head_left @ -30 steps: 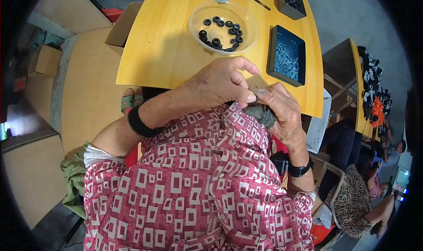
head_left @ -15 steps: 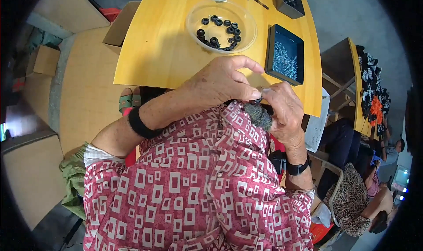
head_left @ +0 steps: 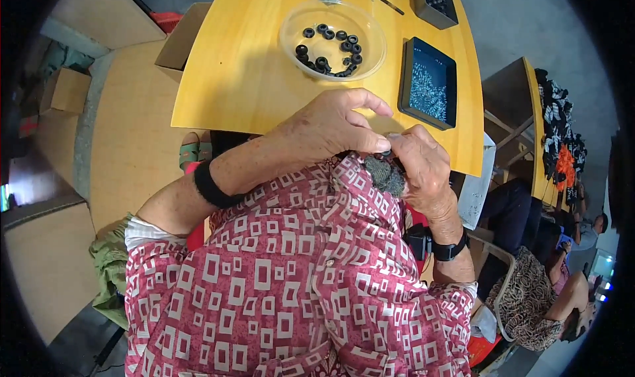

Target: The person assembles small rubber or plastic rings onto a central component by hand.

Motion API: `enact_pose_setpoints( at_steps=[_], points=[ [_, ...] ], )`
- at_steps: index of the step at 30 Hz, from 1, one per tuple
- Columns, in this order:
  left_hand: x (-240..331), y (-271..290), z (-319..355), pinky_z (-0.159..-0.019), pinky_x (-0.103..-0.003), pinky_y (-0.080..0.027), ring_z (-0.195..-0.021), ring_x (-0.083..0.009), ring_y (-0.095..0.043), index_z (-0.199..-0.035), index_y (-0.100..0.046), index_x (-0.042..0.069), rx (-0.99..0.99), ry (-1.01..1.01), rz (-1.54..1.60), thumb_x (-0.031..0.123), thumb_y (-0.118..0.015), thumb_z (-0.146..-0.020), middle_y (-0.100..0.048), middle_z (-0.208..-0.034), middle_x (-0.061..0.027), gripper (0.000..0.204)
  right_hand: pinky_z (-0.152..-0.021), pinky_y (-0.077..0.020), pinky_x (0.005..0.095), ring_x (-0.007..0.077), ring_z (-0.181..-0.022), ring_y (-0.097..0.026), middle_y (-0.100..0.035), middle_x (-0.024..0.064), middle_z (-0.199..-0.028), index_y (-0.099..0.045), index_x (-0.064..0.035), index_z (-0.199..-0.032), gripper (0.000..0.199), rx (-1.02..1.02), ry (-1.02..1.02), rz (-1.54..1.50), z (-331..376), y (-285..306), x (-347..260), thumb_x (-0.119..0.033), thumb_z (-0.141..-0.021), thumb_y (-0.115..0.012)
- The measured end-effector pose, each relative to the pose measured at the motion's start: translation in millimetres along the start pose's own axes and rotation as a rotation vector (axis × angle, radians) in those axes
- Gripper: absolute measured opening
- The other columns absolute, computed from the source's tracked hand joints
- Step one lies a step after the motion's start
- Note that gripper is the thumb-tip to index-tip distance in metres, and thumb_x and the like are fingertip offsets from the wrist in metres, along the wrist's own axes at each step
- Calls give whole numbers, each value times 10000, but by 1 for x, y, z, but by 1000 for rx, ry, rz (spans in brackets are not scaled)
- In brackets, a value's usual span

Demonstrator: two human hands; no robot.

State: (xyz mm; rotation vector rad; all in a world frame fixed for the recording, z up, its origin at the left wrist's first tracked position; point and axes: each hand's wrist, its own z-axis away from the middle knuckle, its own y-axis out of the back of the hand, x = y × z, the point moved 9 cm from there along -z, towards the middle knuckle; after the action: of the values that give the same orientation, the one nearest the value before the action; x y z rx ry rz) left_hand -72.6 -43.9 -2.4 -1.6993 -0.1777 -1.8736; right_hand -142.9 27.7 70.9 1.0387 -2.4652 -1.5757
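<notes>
Showing only partly: black piece (head_left: pixel 385 154)

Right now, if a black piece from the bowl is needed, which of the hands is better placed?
Probably the left hand: it is nearer the bowl. The right hand is farther away, beside the grey thing.

soft shadow across yellow table (head_left: pixel 221 36)

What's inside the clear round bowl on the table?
The clear bowl holds small, round black parts, scattered in a rough ring. Toward the near edge they crowd together, so the bowl floor and anything beneath them there is hidden.
</notes>
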Motion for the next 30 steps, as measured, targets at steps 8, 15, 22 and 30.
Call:
enact_pose_setpoints(
  at_steps=[8, 15, 22, 30],
  points=[
    [7, 0, 2, -658, -186, -446, -741, -44, -555, -1220, -525, -3, 29, -56, 132, 169, -723, -823, -599, -801, 15, 476, -581, -483, 346, 276, -632, -591, -589, 137, -711, -618, 63, -895, 259, 155, 13, -17, -8, 14, -5, -80, -699, -709],
    [10, -2, 5, -720, -197, -453, -786, -54, -570, -1218, -529, 9, 21, -50, 242, 185, -733, -816, -619, -845, 6, 484, -594, -493, 352, 296, -657, -607, -601, 154, -718, -626, 77, -903, 285, 223, 36, 58, -10, 17, -10, -85, -688, -721],
    [13, -1, 9, -720, -190, -443, -796, -46, -563, -1247, -495, 15, 32, -50, 269, 148, -717, -813, -619, -840, 5, 506, -601, -495, 364, 309, -667, -606, -616, 165, -748, -621, 89, -946, 354, 242, 51, 66, -5, 12, -10, -85, -660, -739],
    [17, 3, 9, -726, -202, -448, -784, -52, -564, -1231, -507, 24, 67, -83, 196, 164, -680, -834, -615, -834, 0, 456, -628, -496, 361, 309, -739, -614, -635, 150, -833, -618, 37, -962, 369, 237, -58, 31, -5, 9, -3, -144, -689, -787]
  ],
)
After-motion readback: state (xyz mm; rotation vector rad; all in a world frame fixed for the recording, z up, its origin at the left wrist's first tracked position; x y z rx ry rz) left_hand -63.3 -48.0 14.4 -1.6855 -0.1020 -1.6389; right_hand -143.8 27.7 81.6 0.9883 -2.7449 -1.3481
